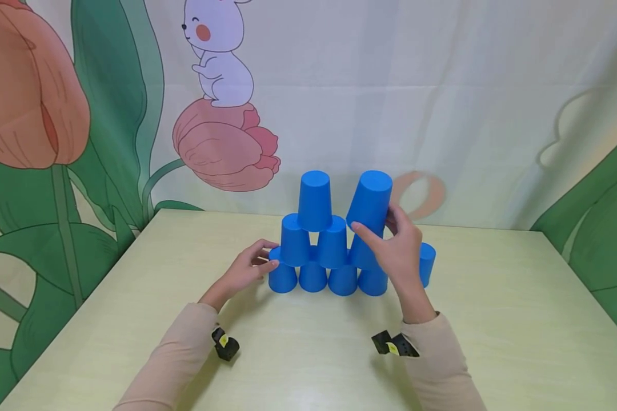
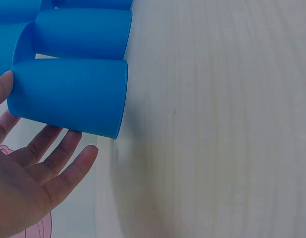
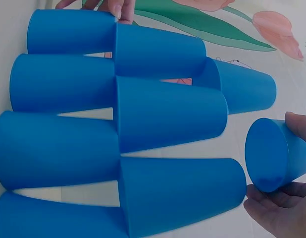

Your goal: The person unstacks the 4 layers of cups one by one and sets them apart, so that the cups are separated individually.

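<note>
Eight blue, tapered, plastic-looking cups (image 1: 312, 278) stand mouth-down 4-3-1, uppers bridging two below, prob. for support. R hand (image 1: 400, 251) grips another blue tapered cup (image 1: 370, 200), tilted just above mid row's R end, prob. clearing it; L hand (image 1: 244, 266), fingers relaxed, touches bottom-L cup (image 1: 283, 279), prob. steadying.

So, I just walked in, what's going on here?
A person is busy with a stack of blue cups on a table. The right hand holds a tilted cup above the middle row's right side; the left hand touches the leftmost bottom cup. Four cups show in the bottom row, three in the middle, one on top.
</note>
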A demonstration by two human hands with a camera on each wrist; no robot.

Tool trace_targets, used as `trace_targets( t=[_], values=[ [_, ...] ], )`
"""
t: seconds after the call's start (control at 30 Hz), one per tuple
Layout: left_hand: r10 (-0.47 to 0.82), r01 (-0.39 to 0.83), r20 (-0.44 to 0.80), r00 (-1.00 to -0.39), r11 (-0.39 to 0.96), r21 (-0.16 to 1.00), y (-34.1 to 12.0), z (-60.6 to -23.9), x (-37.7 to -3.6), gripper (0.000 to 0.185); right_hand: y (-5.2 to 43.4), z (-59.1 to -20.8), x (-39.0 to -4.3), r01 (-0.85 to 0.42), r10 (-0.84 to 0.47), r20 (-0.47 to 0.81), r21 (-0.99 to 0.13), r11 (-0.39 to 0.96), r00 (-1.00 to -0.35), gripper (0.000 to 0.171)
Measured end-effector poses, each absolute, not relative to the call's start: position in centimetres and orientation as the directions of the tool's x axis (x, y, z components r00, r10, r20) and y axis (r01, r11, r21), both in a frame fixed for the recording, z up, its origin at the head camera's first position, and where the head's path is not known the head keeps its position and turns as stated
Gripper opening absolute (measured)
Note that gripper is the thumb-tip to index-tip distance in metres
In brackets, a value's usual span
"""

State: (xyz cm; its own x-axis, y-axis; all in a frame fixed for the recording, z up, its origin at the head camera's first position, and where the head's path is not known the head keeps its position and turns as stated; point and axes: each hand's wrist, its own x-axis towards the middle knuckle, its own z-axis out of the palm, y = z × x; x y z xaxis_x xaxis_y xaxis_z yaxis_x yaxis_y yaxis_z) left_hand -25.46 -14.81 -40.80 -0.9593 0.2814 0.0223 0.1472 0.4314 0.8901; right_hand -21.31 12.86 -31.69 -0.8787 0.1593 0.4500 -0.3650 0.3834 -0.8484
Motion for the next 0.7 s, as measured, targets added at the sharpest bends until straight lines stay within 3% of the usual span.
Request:
trace_targets(
  t=[0.43,0.7],
  values=[
    [0.277,0.133,0.014,-0.961,0.414,0.900,-14.6,-40.6,-25.3,0.044,16.0,-32.3,-21.0,-0.408,0.216,0.532,-0.804,0.433,-0.819,0.066],
    [0.271,0.140,0.020,-0.963,0.430,0.892,-14.7,-40.7,-25.3,0.042,17.8,-31.8,-20.2,-0.312,0.267,0.472,-0.823,0.475,-0.840,0.067]
  ],
)
